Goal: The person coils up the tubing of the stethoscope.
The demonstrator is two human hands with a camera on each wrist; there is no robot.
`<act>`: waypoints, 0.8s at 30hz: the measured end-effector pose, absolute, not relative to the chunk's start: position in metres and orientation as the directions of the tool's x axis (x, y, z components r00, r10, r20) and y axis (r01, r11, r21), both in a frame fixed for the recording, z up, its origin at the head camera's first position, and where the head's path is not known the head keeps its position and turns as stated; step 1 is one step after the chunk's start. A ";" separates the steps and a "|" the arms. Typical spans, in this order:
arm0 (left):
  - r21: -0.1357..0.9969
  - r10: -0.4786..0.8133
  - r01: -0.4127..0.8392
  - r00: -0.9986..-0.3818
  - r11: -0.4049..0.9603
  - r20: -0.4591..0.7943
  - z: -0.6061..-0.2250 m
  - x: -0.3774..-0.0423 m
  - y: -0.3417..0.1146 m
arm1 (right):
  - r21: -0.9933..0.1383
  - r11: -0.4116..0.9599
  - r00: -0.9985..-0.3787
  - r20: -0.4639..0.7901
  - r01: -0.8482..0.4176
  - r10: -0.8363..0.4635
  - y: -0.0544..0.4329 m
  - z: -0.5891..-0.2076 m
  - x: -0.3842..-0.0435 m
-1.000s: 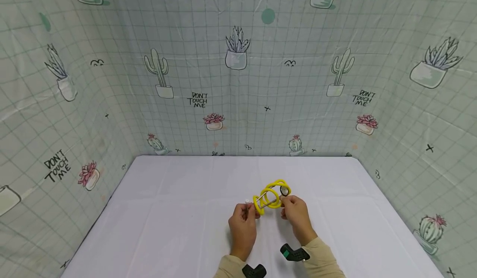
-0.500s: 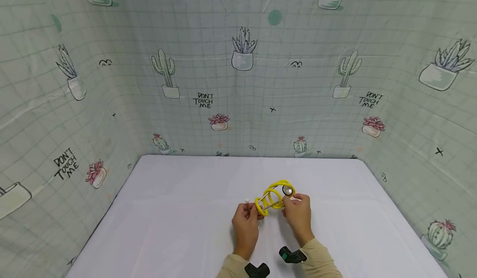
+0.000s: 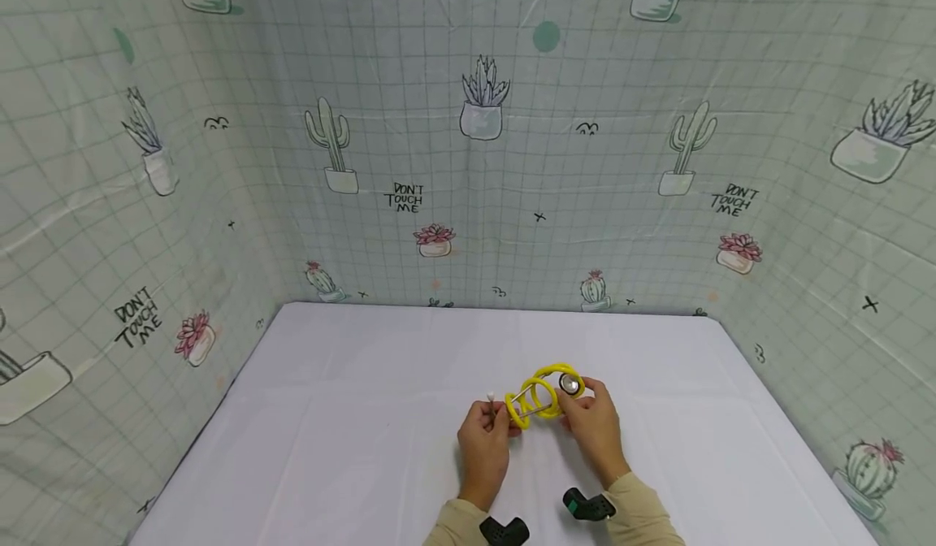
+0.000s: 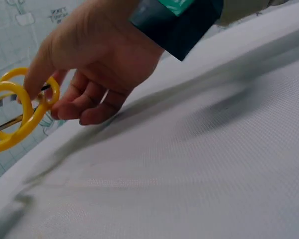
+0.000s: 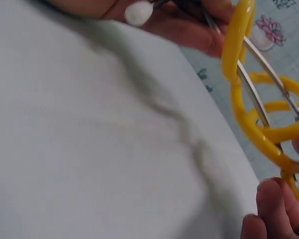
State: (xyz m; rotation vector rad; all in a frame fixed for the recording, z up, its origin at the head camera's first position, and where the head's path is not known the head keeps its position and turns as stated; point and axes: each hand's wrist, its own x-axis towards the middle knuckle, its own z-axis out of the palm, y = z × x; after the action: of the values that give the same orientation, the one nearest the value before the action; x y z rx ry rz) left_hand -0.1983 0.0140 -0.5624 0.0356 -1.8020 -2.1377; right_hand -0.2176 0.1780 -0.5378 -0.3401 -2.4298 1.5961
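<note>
A yellow stethoscope (image 3: 560, 368) with its tubing looped round the metal ear tubes (image 5: 251, 92) is held above the table between both hands. My left hand (image 3: 484, 457) pinches the ear-tube end, where a white ear tip (image 5: 139, 13) sticks out past the fingers. At the other end, my right hand (image 3: 595, 428) grips the tubing beside the round silver chest piece (image 3: 569, 383) with its dark rim. In the left wrist view the left thumb lies against the yellow loops (image 4: 27, 127), while the lower fingers are loosely bent. The right palm is hidden.
A white cloth covers the table (image 3: 351, 416). Fabric walls (image 3: 512, 164) printed with cacti and a grid rise behind it and on both sides. Each wrist carries a black camera mount (image 3: 588, 505) over a beige sleeve (image 3: 643, 513).
The right hand has shifted slightly right and tilted the chest piece, so its silver face shows more. The left hand keeps its hold. The head view has swung a little left.
</note>
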 end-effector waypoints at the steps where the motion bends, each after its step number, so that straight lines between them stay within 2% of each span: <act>1: 0.962 -0.272 0.239 -0.942 -0.134 0.197 -0.563 -0.198 0.014 | -0.915 0.397 -0.951 0.057 0.072 0.304 0.179 -0.540 -0.217; 19: 0.978 -0.268 0.177 -0.953 -0.113 0.142 -0.563 -0.200 0.012 | -0.932 0.363 -0.941 0.139 -0.019 0.310 0.180 -0.551 -0.214; 24: 0.975 -0.256 0.175 -0.957 -0.138 0.136 -0.560 -0.197 0.018 | -0.910 0.412 -0.924 0.201 -0.053 0.326 0.188 -0.554 -0.206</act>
State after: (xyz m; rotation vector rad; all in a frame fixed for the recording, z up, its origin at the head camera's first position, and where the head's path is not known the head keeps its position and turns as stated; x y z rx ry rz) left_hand -0.1971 0.0181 -0.5601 0.0909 -1.8478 -2.1736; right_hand -0.2059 0.1882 -0.5543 -0.2353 -2.3250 1.5171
